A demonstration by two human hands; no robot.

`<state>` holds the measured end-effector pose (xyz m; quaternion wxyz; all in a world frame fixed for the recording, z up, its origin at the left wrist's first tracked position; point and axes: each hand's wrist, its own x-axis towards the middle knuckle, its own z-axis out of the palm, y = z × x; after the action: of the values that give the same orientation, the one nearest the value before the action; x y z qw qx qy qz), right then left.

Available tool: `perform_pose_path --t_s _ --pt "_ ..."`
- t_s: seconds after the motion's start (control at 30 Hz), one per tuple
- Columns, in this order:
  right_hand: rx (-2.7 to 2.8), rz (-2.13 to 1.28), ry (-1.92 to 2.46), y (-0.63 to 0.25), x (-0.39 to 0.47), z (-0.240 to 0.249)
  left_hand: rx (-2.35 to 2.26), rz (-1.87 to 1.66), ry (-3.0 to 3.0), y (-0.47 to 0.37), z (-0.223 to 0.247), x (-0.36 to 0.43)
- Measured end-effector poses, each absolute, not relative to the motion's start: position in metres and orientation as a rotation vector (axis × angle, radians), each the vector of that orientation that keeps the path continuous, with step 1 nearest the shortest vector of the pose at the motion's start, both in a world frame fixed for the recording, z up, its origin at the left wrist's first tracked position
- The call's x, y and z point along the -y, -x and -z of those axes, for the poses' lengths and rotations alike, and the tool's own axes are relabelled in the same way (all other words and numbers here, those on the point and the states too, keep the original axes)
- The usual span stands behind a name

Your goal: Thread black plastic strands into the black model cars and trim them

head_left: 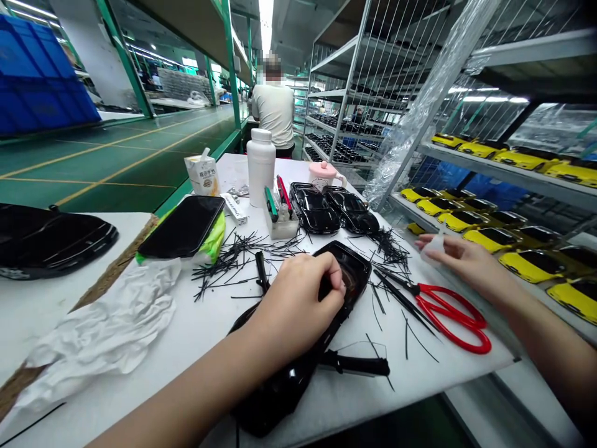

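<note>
A black model car body (275, 392) lies on the white table in front of me, with a narrow door-like part (359, 364) sticking out on its right side and another on its left. Over its middle, my left hand (305, 292) has its fingers curled closed; what they hold, if anything, is hidden. Out past the table's right edge, my right hand (459, 258) pinches a small whitish translucent piece (433, 246). Red-handled scissors (454, 314) and black tweezers (405, 302) rest between the car and my right hand.
Loose black strips (237, 258) litter the table. Behind them stand two black model cars (314, 208), a tool holder (282, 227), a white bottle (262, 168) and a phone (186, 227). Crumpled paper (112, 323) is at left. Yellow cars (532, 261) fill the right rack. A person (274, 112) sits ahead.
</note>
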<state>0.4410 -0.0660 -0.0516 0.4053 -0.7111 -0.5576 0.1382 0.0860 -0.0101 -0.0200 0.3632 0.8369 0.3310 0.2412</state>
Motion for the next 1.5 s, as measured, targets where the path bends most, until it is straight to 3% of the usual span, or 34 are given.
perform_pose_path --t_s 0.17,0.4,0.57,0.73,1.0,1.5 --pt "1.503 -0.335 1.855 -0.45 0.074 0.079 -0.791 -0.63 -2.205 -0.087 0.02 0.015" --pt "1.514 0.134 1.926 -0.433 0.097 0.058 -0.702 -0.641 -2.253 -0.088 0.02 0.019" --pt "1.978 -0.06 1.94 -0.381 0.109 0.07 -0.72 -0.617 -2.222 -0.088 0.018 0.022" --pt "2.037 -0.087 1.891 -0.377 0.105 0.061 -0.701 -0.635 -2.169 -0.088 0.017 0.021" --pt "1.586 -0.302 1.547 -0.336 0.126 0.016 -0.657 -0.58 -1.97 -0.086 0.013 0.021" --pt "1.417 -0.347 1.331 -0.291 0.112 0.017 -0.677 -0.552 -1.967 -0.087 0.013 0.021"
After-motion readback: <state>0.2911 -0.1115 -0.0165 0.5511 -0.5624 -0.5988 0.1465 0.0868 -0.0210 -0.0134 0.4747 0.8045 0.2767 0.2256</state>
